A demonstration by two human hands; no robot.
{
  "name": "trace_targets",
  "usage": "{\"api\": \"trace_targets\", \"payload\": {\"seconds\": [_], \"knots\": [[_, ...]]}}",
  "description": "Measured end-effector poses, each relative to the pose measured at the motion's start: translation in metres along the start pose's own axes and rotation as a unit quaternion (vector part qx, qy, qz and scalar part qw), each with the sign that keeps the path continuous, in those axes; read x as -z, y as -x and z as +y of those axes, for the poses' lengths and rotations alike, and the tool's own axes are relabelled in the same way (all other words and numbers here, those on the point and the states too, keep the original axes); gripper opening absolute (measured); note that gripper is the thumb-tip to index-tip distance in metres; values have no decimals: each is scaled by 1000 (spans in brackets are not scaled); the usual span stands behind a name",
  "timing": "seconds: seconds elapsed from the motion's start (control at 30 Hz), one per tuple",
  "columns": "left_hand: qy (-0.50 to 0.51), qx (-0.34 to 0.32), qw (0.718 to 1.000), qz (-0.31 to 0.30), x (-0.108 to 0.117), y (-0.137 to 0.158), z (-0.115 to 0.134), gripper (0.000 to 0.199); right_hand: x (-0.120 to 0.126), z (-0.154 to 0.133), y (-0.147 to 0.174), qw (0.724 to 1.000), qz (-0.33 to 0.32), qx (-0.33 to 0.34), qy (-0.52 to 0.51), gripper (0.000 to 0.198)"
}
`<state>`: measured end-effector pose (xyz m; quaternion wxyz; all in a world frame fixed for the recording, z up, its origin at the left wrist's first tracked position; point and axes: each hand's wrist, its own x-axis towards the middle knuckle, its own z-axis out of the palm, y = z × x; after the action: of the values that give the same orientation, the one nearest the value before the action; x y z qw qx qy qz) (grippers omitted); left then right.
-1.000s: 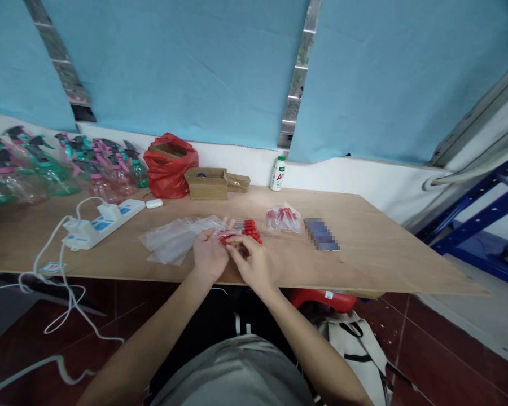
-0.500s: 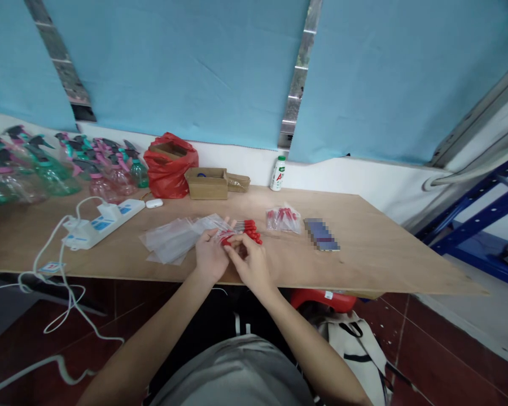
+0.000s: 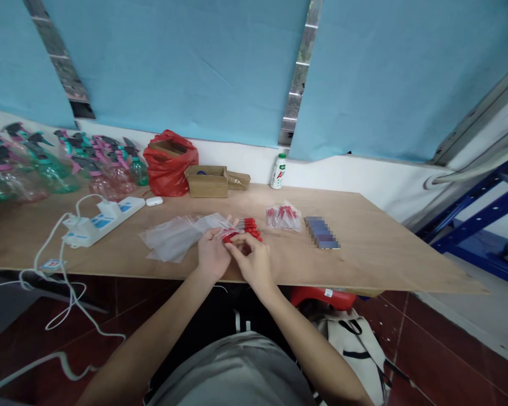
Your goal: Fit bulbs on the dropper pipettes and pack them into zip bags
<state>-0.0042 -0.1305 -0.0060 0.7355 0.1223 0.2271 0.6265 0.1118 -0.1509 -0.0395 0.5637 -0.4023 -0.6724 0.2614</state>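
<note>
My left hand (image 3: 212,254) and my right hand (image 3: 252,259) meet at the near edge of a wooden table (image 3: 364,259). Together they hold a small clear plastic bag (image 3: 225,234) with red-capped items in it; the right thumb and forefinger pinch it near the red caps. Just beyond my fingers lies a small pile of loose red-capped droppers (image 3: 249,226). A stack of empty clear bags (image 3: 173,237) lies to the left of my left hand. A filled bag of red-capped droppers (image 3: 284,217) rests further right.
A phone (image 3: 322,232) lies right of the filled bag. A white power strip (image 3: 99,220) with cable sits at left. Along the back stand several spray bottles (image 3: 46,169), a red bag (image 3: 169,163), a cardboard box (image 3: 207,181) and a white bottle (image 3: 280,171). Blue shelving (image 3: 482,214) is at right.
Both hands stay together on the small bag; the fingers have shifted slightly and the view has tipped down a little.
</note>
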Motion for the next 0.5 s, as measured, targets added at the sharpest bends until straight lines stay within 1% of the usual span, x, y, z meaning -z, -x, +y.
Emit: {"api": "trace_targets", "payload": {"seconds": [0.07, 0.13, 0.2, 0.3, 0.37, 0.43, 0.5], "knots": [[6, 6, 1000, 0, 1, -1, 1, 55, 2, -2, -1, 1000, -13, 11, 5, 12], [15, 14, 1000, 0, 2, -3, 2, 55, 5, -3, -3, 999, -25, 19, 9, 17], [25, 23, 999, 3, 3, -5, 3, 56, 9, -1, -5, 999, -20, 23, 31, 22], [37, 30, 999, 20, 4, -6, 1, 57, 18, 4, -9, 991, 0, 46, 124, 26], [39, 33, 999, 19, 4, -5, -2, 57, 24, 7, -11, 982, 5, 63, 175, 24], [37, 39, 999, 1, 4, -3, -6, 56, 29, 7, -12, 981, 17, 70, 181, 20], [32, 41, 998, -18, 3, -2, -8, 54, 32, 4, -13, 985, 40, 75, 152, 18]]}}
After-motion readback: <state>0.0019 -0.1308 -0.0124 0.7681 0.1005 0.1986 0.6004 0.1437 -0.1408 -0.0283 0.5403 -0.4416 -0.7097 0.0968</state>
